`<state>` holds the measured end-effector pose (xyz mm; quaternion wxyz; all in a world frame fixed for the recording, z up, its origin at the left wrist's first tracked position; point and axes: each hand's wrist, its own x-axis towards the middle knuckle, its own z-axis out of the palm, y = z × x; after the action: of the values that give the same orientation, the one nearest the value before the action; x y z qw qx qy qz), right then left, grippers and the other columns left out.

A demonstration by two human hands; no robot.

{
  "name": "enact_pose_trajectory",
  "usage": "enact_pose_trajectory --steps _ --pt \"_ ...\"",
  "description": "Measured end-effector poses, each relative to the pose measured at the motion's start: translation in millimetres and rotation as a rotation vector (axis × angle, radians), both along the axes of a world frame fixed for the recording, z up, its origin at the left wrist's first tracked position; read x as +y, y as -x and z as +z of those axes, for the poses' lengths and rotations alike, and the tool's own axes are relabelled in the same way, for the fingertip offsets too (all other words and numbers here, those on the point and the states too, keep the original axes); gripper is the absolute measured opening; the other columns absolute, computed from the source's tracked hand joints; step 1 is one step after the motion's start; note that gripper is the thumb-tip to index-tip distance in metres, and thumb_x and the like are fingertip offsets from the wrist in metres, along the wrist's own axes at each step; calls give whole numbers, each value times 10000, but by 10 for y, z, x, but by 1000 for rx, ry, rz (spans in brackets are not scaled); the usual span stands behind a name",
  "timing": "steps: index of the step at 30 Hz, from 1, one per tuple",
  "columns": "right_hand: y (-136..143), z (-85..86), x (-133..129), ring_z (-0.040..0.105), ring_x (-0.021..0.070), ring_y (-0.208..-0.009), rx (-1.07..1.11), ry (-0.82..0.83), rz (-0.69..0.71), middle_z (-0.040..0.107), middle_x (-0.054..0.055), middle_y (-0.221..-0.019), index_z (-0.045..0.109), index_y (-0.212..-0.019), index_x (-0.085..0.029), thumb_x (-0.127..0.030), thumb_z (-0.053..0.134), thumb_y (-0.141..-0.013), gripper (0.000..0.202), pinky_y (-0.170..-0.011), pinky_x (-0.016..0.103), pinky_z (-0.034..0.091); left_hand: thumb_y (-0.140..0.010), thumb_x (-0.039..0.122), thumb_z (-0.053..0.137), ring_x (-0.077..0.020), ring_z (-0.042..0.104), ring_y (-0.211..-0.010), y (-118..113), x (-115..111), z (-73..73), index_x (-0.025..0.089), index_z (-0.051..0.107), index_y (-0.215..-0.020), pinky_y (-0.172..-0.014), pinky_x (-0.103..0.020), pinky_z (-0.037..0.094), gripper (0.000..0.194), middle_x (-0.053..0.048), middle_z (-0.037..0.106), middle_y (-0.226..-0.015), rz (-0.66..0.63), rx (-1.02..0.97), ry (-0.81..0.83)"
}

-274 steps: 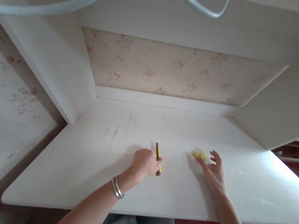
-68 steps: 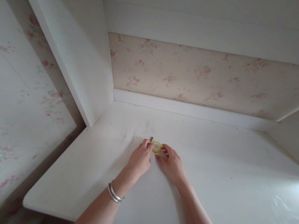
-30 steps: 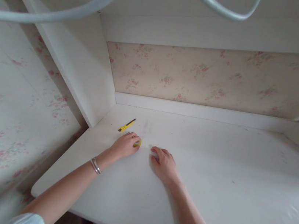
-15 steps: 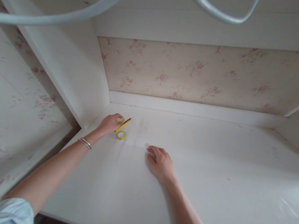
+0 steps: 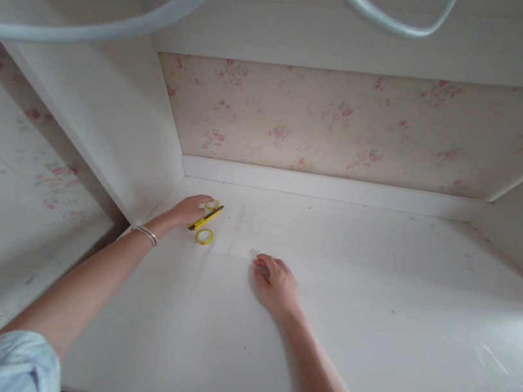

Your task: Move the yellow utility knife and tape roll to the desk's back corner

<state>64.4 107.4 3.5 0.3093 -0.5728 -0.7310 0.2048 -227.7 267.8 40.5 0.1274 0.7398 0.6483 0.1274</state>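
Note:
My left hand [image 5: 189,210] lies at the back left of the white surface, fingers stretched out, open. Its fingertips are at the edge of a yellow-rimmed roll of tape [image 5: 216,205]; whether they touch it I cannot tell. Beside the hand, a yellow and black utility knife [image 5: 206,218] lies at a slant. Just in front of the knife is a second yellow roll of tape [image 5: 204,236], lying flat. To the right, my right hand [image 5: 277,284] rests on the surface with loosely bent fingers, the thumb apart from them, and nothing visible in it.
A white surface [image 5: 343,337] spans the space, bounded by a white side panel [image 5: 122,111] on the left and a low white strip [image 5: 340,189] at the back. Floral wallpaper [image 5: 324,127] covers the wall behind. A pale cable [image 5: 120,27] hangs across the top, close to the camera.
My left hand has drawn slightly left and its fingers have straightened off the far roll of tape, leaving more of the knife exposed. The view has shifted a little; my right hand stays put.

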Motion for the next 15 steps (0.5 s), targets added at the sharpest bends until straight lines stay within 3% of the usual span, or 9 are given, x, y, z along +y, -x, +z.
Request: enact_pose_trajectory --steps 4,7,10,15 --pt "3 -2 10 595 171 -981 -6 18 -12 676 18 -1026 591 -1083 -272 -243 501 -837 264 -832 286 437 -646 260 571 -233 365 -1310 39 -131 62 182 474 -1303 -1067 -274 302 669 -29 391 -1437 -221 34 127" --pt "5 -1 13 594 169 -976 -3 19 -11 676 10 -1022 593 -1071 -274 -233 507 -828 261 -839 285 434 -654 283 539 -249 220 -1380 5 -204 50 134 343 -1385 -1116 -336 212 772 -78 244 -1501 -314 96 196" --pt "5 11 6 596 169 -971 -2 16 -8 675 8 -1023 594 -1067 -272 -237 502 -832 255 -834 283 435 -707 291 450 -224 130 -1405 -54 -222 -14 109 235 -1427 -1129 -336 171 774 -86 148 -1524 -320 118 219" --pt "7 27 -3 596 167 -970 3 24 -15 674 7 -1024 594 -1067 -279 -230 496 -829 262 -833 284 436 -728 308 403 -223 95 -1409 -73 -194 -96 91 187 -1440 -1126 -316 179 775 -89 105 -1532 -301 109 229"
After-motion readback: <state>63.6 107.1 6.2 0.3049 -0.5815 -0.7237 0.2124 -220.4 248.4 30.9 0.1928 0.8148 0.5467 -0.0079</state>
